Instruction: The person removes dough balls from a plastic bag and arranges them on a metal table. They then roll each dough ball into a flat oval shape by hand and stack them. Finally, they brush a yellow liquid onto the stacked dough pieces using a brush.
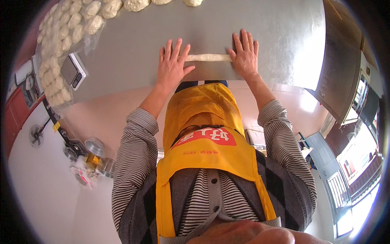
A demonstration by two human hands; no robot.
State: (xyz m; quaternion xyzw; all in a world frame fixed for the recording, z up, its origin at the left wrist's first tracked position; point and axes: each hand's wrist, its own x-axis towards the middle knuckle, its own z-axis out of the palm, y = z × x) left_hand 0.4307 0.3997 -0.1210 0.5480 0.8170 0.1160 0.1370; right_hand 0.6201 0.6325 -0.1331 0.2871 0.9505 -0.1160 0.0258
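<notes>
A long thin strip of dough (209, 57) lies crosswise on the grey metal worktop (128, 52). My left hand (174, 62) rests palm down over its left end, fingers spread and thumb pointing inward. Over the right end lies my right hand (245, 56), also flat with the palm down and the fingers spread. The strip's middle shows between the hands; its ends are hidden beneath them. Neither hand is closed around the dough.
Many dough pieces (93, 25) sit at the upper left, many on or under clear plastic film. A digital kitchen scale (74, 71) stands at the left edge. Metal pots (94, 147) and a fan (36, 136) are beyond it. To the right is a metal cabinet (338, 79).
</notes>
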